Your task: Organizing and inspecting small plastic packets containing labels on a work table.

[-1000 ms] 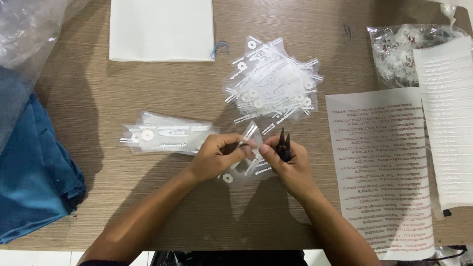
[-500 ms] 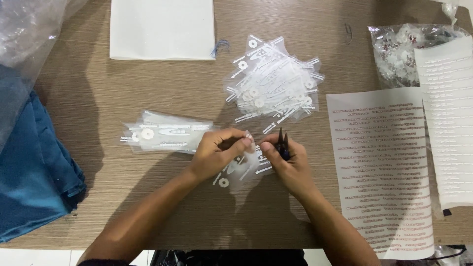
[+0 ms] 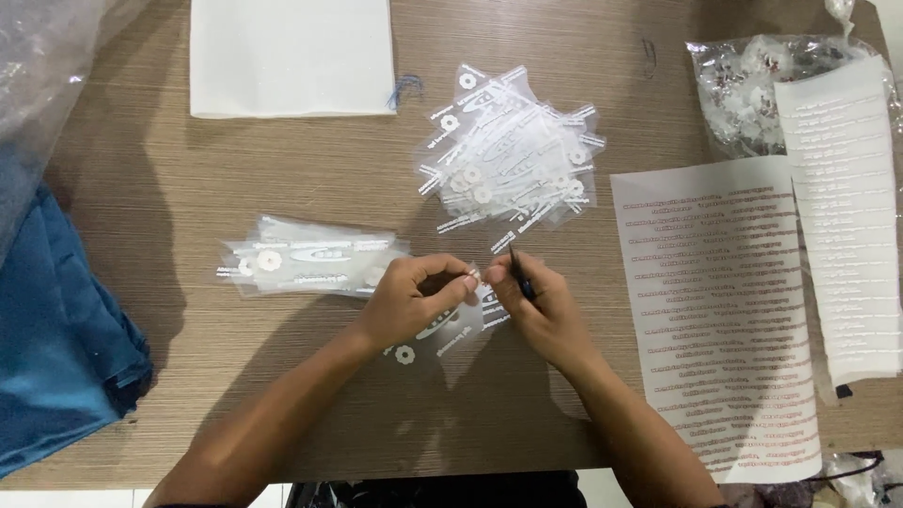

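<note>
Clear pouches [image 3: 508, 155], white label sheets [image 3: 720, 310]

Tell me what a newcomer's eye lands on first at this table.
First the two hands meeting at the centre: the left hand pinches a small clear printed bag, while the right hand grips a thin dark tool. Just above them lies a fanned heap of similar clear bags, with a smaller stack to the left. Long printed sheets cover the table's right side.

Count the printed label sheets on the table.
2, maybe more hidden: one large sheet right of the right hand, one narrower sheet at the far right, partly overlapping a clear bag.
</note>
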